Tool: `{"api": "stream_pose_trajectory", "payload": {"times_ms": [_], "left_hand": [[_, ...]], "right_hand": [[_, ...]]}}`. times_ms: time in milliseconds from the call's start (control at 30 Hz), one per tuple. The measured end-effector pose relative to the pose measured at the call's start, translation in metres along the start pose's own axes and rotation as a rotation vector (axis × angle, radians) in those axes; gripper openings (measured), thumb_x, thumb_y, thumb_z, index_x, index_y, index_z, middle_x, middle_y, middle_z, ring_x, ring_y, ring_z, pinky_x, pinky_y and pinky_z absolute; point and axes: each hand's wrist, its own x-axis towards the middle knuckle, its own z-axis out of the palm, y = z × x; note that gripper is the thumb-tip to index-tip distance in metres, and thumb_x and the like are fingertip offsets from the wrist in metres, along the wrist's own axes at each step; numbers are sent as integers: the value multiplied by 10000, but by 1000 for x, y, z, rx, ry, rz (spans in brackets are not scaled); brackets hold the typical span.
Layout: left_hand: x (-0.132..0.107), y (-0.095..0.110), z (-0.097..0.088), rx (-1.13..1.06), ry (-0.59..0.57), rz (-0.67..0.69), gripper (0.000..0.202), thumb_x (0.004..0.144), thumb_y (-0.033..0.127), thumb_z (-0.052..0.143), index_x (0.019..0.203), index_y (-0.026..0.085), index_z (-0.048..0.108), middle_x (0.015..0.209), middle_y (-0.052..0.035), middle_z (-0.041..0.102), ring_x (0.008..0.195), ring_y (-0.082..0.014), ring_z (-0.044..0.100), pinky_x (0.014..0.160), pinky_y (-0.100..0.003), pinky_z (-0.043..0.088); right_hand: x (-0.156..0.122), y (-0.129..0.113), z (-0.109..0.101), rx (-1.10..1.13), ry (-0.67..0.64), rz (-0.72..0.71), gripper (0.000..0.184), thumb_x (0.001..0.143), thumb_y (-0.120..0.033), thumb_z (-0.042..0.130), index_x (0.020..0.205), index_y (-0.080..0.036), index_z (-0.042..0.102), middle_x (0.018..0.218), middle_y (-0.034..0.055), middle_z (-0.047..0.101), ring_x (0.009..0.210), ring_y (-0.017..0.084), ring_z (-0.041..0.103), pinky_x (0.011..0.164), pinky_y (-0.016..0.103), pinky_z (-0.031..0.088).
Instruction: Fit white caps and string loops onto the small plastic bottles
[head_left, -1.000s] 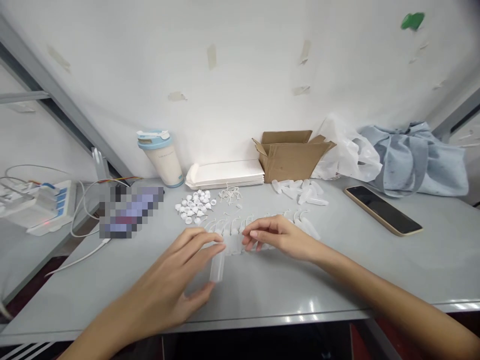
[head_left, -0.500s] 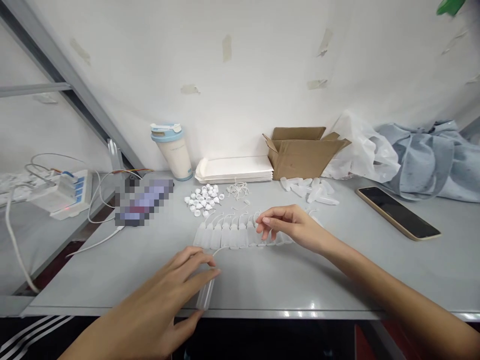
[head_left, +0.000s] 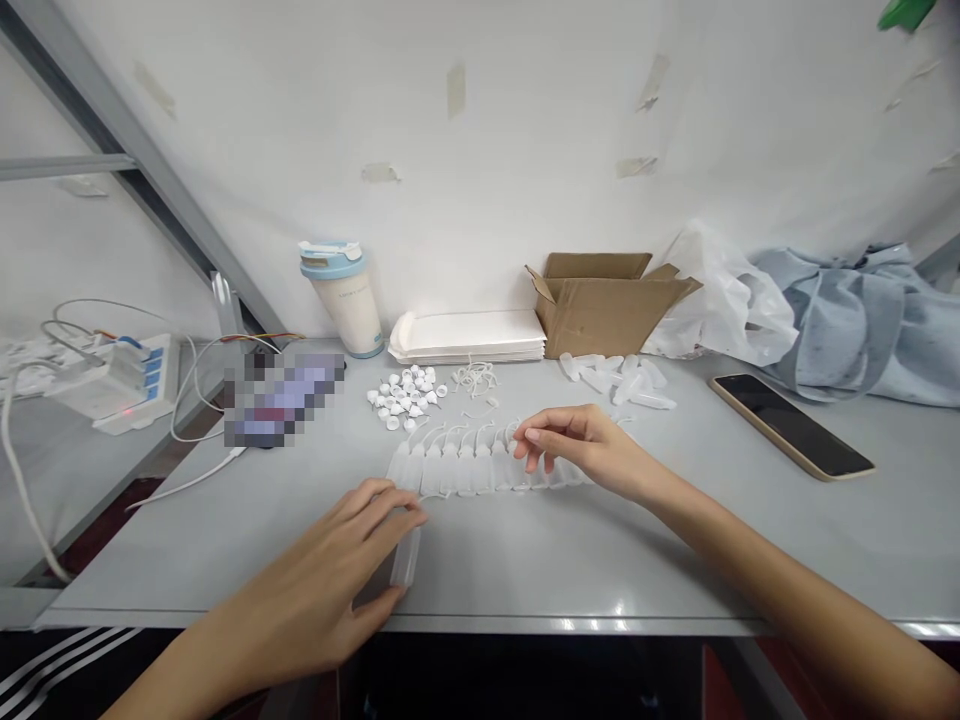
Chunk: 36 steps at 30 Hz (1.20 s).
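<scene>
Near the front of the worktop (head_left: 570, 565), our left hand (head_left: 322, 565) holds a clear tube (head_left: 406, 560) between thumb and fingers, just moved nearer the row of tubes (head_left: 461, 472), narrowing the gap. Over that row our right hand (head_left: 574, 440) curls loosely; we cannot tell whether it holds anything.

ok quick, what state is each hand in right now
Left hand: closed, holding a clear tube.
Right hand: loosely curled by the tube row; grip unclear.
</scene>
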Motion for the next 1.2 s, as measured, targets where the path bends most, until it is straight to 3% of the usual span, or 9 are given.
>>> {"api": "stream_pose_trajectory", "payload": {"times_ms": [167, 367, 533, 700, 833, 933, 1067, 1200], "left_hand": [[1, 1, -3, 20, -38, -3, 427, 819, 195, 573, 1235, 255, 496, 1292, -65, 513, 1254, -269, 390, 990, -412, 437], [17, -3, -23, -37, -30, 30, 389, 877, 329, 559, 1251, 247, 492, 1261, -70, 533, 1200, -246, 429, 962, -377, 433], [68, -26, -32, -112, 104, -37, 266, 918, 332, 464, 1108, 193, 587, 1096, -67, 623, 1059, -228, 515, 906, -380, 439], [133, -53, -17, -104, 170, -34, 226, 887, 266, 478, 1009, 162, 637, 1025, -71, 671, 1007, -240, 547, 871, -373, 441], [169, -55, -5, -60, 118, 76, 254, 869, 177, 456, 1025, 145, 655, 1030, -102, 671, 1002, -253, 554, 874, -383, 432], [181, -51, 0, -70, 89, 131, 239, 838, 143, 477, 964, 152, 679, 964, -107, 672, 965, -251, 572, 854, -375, 435], [185, -51, 4, -114, 85, 114, 194, 821, 154, 494, 792, 162, 686, 823, -81, 680, 797, -214, 608, 747, -326, 457], [178, -54, 1, -144, 149, 42, 219, 838, 198, 464, 817, 154, 678, 840, -74, 691, 768, -199, 618, 718, -305, 458]], "right_hand": [[1, -2, -4, -45, 31, -4, 285, 863, -404, 557, 849, -149, 684, 843, 65, 693, 703, 144, 633, 629, 277, 480], [7, 4, -22, -133, 157, -36, 280, 849, -411, 561, 846, -152, 667, 835, 65, 690, 713, 157, 638, 629, 291, 482], [14, 14, -47, -324, 383, -61, 265, 845, -393, 541, 851, -155, 656, 856, 78, 693, 732, 185, 639, 641, 324, 496], [22, 31, -72, -772, 530, -171, 229, 865, -258, 469, 937, -165, 666, 971, 102, 702, 881, 245, 641, 742, 385, 503], [26, 46, -89, -1065, 459, -276, 338, 871, -143, 395, 1112, -141, 631, 1111, 126, 668, 1036, 281, 589, 866, 436, 464], [28, 55, -97, -1162, 398, -265, 412, 868, -88, 362, 1195, -169, 600, 1190, 114, 638, 1062, 271, 575, 881, 432, 455], [31, 60, -99, -1300, 339, -164, 473, 869, -38, 325, 1225, -201, 591, 1281, 105, 587, 1186, 285, 488, 864, 431, 435], [37, 60, -95, -1437, 329, -36, 467, 891, -58, 325, 1231, -230, 596, 1311, 118, 559, 1194, 324, 450, 836, 460, 403]]}}
